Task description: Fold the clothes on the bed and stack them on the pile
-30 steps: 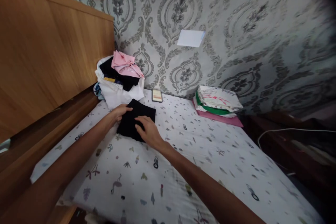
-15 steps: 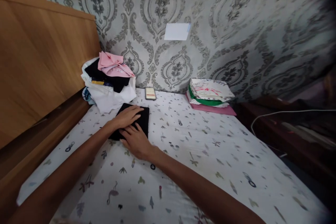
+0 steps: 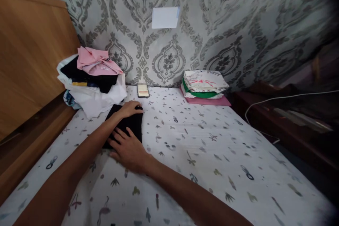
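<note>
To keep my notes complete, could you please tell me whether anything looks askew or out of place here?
Nothing looks spilled or damaged. Only the cloth heap at the left looks untidy: its pieces lie loose and crumpled, unlike the neat stack at the right. The black cloth lies fairly flat where it shows.

Bed (image 3: 201, 180), white printed sheet (image 3: 172, 141); thereon: folded black garment (image 3: 135, 124), clothes heap (image 3: 106, 97), small rectangular item (image 3: 143, 91), folded-clothes stack (image 3: 205, 84).

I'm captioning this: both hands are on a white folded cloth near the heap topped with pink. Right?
Almost: the head view shows the folded cloth is black. The left hand and right hand are on it, near the heap topped with pink.
</note>
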A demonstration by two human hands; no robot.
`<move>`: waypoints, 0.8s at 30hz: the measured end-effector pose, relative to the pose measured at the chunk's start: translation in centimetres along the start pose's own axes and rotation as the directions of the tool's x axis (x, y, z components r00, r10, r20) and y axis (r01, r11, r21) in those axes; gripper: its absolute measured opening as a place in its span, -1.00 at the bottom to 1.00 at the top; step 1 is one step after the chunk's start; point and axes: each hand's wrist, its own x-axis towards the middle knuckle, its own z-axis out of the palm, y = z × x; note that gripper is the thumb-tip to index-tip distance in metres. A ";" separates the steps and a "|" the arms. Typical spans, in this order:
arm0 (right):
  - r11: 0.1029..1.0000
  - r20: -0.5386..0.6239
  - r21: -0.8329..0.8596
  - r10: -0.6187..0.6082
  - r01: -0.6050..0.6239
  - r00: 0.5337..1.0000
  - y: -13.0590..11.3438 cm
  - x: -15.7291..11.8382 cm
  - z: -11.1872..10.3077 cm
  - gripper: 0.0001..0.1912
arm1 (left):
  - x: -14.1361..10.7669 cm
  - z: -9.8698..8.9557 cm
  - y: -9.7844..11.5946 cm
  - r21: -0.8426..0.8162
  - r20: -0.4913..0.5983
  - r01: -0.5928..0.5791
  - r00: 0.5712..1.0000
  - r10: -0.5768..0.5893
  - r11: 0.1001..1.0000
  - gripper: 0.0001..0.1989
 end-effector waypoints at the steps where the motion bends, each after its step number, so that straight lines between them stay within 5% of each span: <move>1: 1.000 -0.003 0.007 -0.001 0.001 1.000 0.0 0.0 -0.1 -0.49 | 0.3 0.1 0.1 0.005 0.012 -0.001 1.000 0.000 1.000 -0.55; 5: 0.999 -0.011 0.035 0.013 -0.013 1.000 0.1 -0.1 -0.1 -0.49 | 0.8 0.6 0.4 0.152 0.007 -0.039 0.999 0.038 0.988 -0.61; 10: 0.998 0.012 0.053 0.027 -0.027 1.000 0.0 -0.1 -0.3 -0.47 | 1.5 0.7 0.9 0.252 -0.080 0.082 0.995 -0.064 0.964 -0.62; 16: 0.997 -0.005 0.080 0.017 -0.016 1.000 -0.1 0.0 -0.1 -0.47 | 1.5 0.1 0.9 0.133 -0.047 0.075 0.996 -0.069 0.988 -0.60; 19: 0.979 -0.110 0.194 0.084 -0.061 0.990 0.5 -0.7 0.0 -0.56 | 0.4 -1.0 -0.6 0.017 -0.058 0.076 0.996 -0.074 0.997 -0.56; 21: 0.925 -0.216 0.311 0.294 -0.220 0.931 1.3 -1.5 -0.1 -0.58 | -0.8 -2.2 -2.3 -0.017 -0.022 0.083 0.996 -0.083 0.996 -0.55; 24: 0.759 -0.238 0.406 0.626 -0.509 0.743 2.8 -2.9 -0.6 -0.58 | -2.6 -3.8 -4.9 -0.049 0.079 0.107 0.992 -0.103 0.993 -0.56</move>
